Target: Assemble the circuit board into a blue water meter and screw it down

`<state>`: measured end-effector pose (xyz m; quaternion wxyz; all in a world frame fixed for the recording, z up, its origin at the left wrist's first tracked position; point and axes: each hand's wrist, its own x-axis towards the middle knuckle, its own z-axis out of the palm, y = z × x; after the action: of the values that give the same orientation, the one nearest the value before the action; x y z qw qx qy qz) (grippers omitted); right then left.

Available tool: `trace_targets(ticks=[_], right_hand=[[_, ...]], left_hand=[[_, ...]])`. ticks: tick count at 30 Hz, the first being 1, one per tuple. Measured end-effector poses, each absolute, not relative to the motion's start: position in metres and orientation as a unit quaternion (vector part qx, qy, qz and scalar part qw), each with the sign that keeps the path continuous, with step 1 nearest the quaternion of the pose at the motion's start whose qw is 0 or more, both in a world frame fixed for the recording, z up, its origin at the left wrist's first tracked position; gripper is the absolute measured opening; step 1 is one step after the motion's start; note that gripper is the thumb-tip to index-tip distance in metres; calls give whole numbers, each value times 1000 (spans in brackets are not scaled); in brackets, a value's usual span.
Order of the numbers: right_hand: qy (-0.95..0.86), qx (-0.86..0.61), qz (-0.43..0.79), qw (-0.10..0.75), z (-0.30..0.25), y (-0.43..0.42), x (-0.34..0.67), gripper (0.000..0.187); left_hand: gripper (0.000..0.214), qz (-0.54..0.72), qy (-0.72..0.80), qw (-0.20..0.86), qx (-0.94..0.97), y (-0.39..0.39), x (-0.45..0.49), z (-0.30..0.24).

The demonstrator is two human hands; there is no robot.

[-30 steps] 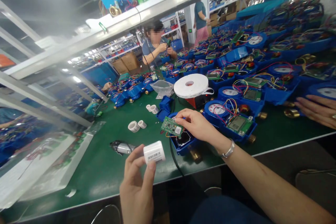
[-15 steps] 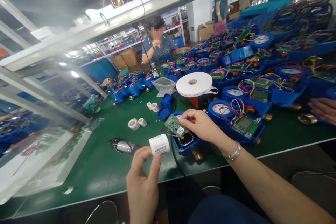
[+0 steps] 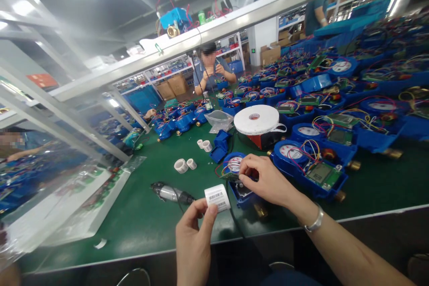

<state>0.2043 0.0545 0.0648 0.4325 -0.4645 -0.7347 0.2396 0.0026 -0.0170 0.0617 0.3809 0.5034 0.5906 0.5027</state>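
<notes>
"Well, where is the label roll [image 3: 217, 198]?"

"It is in the left hand [image 3: 196, 239]. Thumb and fingers are clamped on it, above the front of the counter [image 3: 140, 210], and the barcodes face us."

"And the right hand [image 3: 248, 172]?"

"As far as I can see, it pinches the green board [image 3: 229, 177] by one end. The board is tilted, almost edge-on to us, over the blue meter [image 3: 233, 162]."

"How far is the work, in your judgement?"

"I would say it is in the middle. The meter is open and its wires show close to the board, but the board does not yet lie flat inside. In the second meter [image 3: 290, 151], just to the right, a display board [image 3: 323, 175] already sits in its place, so that one looks more advanced."

"Does the held board already carry a label?"

"I cannot tell, because too little of its face is visible."

"What else is near?"

"Some small rolls [image 3: 181, 166] and a tool [image 3: 172, 193] lie on the counter. Behind the meter is a white reel [image 3: 256, 118]."
</notes>
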Motion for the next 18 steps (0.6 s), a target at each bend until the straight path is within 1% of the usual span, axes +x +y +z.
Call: trace_targets(ticks=[3, 5, 9, 13, 16, 17, 18], right_hand=[[-743, -456, 180, 456, 71, 33, 203, 18], [-755, -429, 171, 466, 74, 18, 200, 19], [-769, -412, 206, 444, 70, 1, 193, 25], [-771, -359, 255, 461, 62, -2, 191, 17], [-770, -312, 276, 483, 58, -2, 190, 17], [-770, -306, 276, 488, 58, -3, 190, 18], [-769, -304, 273, 492, 58, -3, 190, 19]], left_hand=[[31, 516, 591, 382, 488, -21, 6, 65], [30, 520, 586, 390, 484, -24, 8, 67], [29, 524, 572, 393, 494, -30, 13, 68], [29, 558, 546, 389, 488, -34, 21, 62], [48, 612, 526, 357, 471, -35, 26, 55], [49, 623, 522, 337, 476, -35, 27, 54], [45, 625, 521, 317, 487, -36, 27, 53]])
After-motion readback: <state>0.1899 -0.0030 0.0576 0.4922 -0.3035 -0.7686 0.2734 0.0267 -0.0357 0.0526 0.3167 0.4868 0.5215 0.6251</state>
